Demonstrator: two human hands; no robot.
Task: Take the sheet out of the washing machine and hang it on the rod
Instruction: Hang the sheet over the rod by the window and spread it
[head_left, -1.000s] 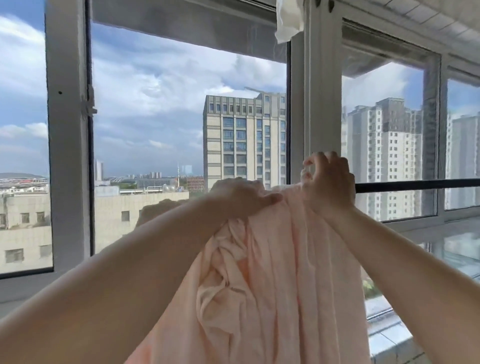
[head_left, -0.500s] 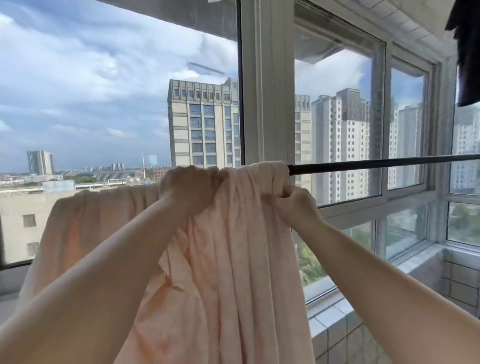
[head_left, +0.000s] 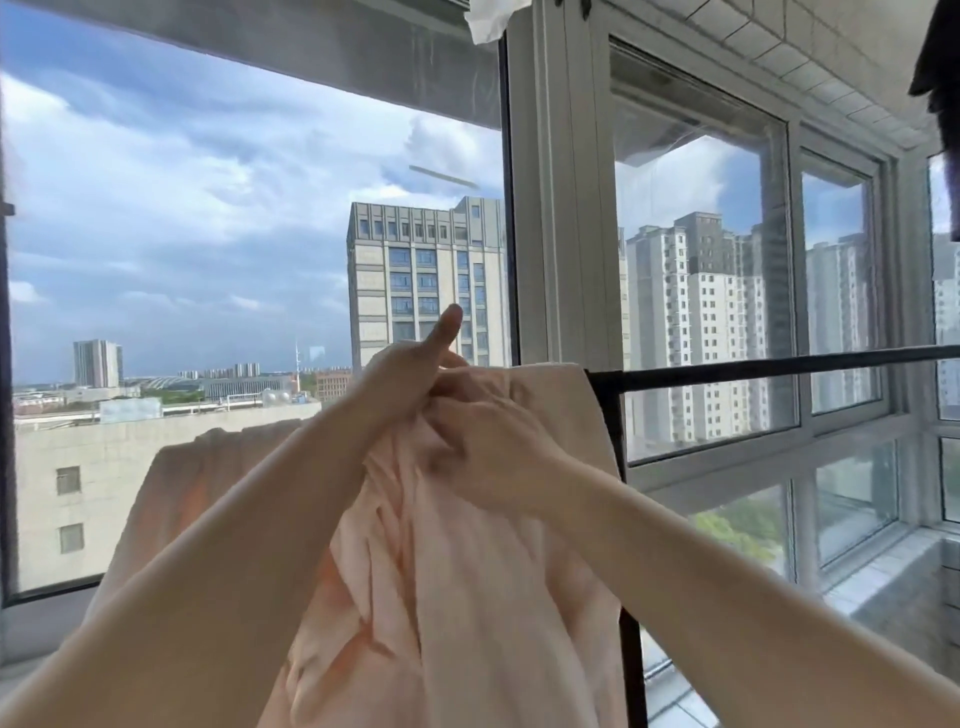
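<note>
A pale pink sheet (head_left: 467, 597) hangs bunched over the black rod (head_left: 779, 366), which runs to the right in front of the window. More of the sheet spreads along the rod to the left (head_left: 218, 467). My left hand (head_left: 410, 374) is at the top of the bunched folds, its fingers curled into the cloth and its thumb stuck upward. My right hand (head_left: 493, 447) grips the folds just below and to the right of it. The two hands touch. The rod under the sheet is hidden.
A black upright post (head_left: 626, 571) of the rack drops from the rod beside the sheet's right edge. Window frames (head_left: 550, 208) stand close behind. A tiled ledge (head_left: 883, 571) runs at lower right. Dark clothing (head_left: 940, 62) hangs at the top right corner.
My right hand has risen from the sheet's right edge to the middle folds beside my left hand. My left thumb has lifted upward. The view has tilted slightly.
</note>
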